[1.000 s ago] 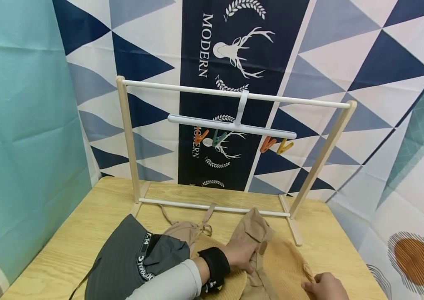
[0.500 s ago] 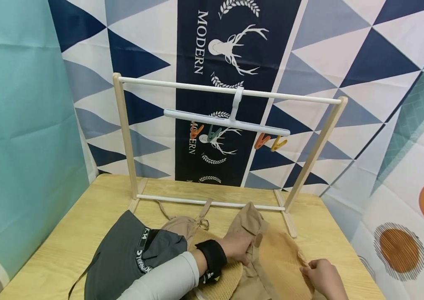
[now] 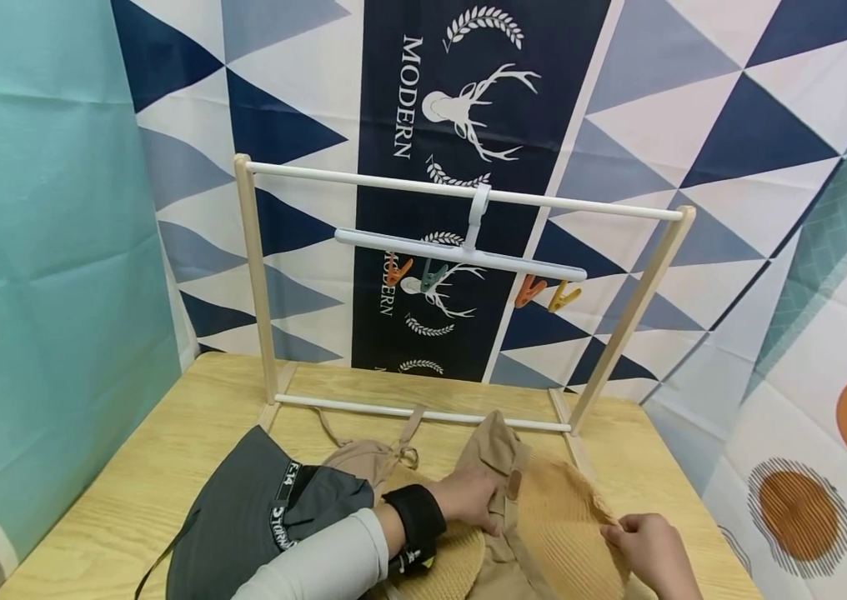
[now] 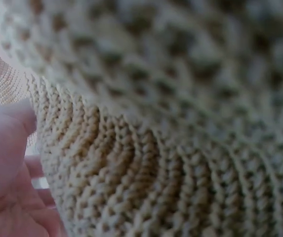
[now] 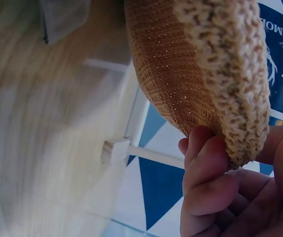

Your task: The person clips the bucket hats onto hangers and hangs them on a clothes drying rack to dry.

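In the middle foreground of the head view lies a sun hat (image 3: 554, 508), yellow-tan and knitted, with beige cloth and a small brown tag. My left hand (image 3: 471, 497) grips it where cloth and knit meet; the fingertips are partly hidden. The left wrist view has the knitted brim (image 4: 121, 173) close up, thumb and fingers at its edge. At the right side, my right hand (image 3: 652, 550) pinches the brim's edge. In the right wrist view its fingers (image 5: 208, 158) curl round the rolled knitted edge (image 5: 240, 98).
A dark grey bucket hat (image 3: 236, 525) lies to the left, beside a beige hat with ties (image 3: 363, 460). Behind stands a wooden rack (image 3: 254, 275) with a white hanger (image 3: 423, 247) bearing several coloured clips. Patterned cloth (image 3: 694, 108) covers the back wall.
My right hand has shifted slightly up with the brim's edge still pinched. The left hand keeps its grip in nearly the same spot. The head view has tilted a little.
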Demonstrator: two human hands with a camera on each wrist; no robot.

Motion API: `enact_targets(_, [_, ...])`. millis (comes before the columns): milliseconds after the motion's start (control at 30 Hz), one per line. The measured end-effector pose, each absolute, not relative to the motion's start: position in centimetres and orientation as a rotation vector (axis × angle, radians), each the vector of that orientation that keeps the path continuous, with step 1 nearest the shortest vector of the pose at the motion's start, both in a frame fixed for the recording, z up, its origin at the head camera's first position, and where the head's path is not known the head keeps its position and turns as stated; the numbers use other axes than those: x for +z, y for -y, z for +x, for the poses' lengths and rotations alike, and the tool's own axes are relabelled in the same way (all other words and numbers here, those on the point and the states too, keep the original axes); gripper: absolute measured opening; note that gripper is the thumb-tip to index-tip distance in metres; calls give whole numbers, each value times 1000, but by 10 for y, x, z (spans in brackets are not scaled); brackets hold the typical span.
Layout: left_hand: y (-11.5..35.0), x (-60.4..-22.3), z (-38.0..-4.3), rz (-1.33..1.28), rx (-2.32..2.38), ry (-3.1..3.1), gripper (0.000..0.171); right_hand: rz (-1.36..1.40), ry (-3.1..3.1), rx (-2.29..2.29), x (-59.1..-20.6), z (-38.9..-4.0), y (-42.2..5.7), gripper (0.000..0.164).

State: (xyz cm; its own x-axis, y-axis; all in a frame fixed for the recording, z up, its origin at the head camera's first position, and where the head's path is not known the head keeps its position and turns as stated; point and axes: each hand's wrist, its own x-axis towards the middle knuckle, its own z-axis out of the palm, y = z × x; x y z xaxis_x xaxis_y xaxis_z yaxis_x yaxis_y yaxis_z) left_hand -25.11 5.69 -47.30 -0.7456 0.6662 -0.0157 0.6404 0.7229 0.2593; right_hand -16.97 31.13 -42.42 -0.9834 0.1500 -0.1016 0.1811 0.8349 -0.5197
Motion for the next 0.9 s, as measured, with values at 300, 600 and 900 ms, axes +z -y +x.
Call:
enact_targets(300, [-52, -470, -252, 1023, 444, -2839, 33, 251, -2975, -861, -409, -170, -305, 36])
enact_targets(600, [-44, -462, -261, 1015, 770, -2820, 33, 207, -3059, -828, -393, -174, -297, 24])
enact_targets(900, [-44, -457, -262, 981, 826, -2887, 34, 213, -3092, -837, -384, -176, -288, 23])
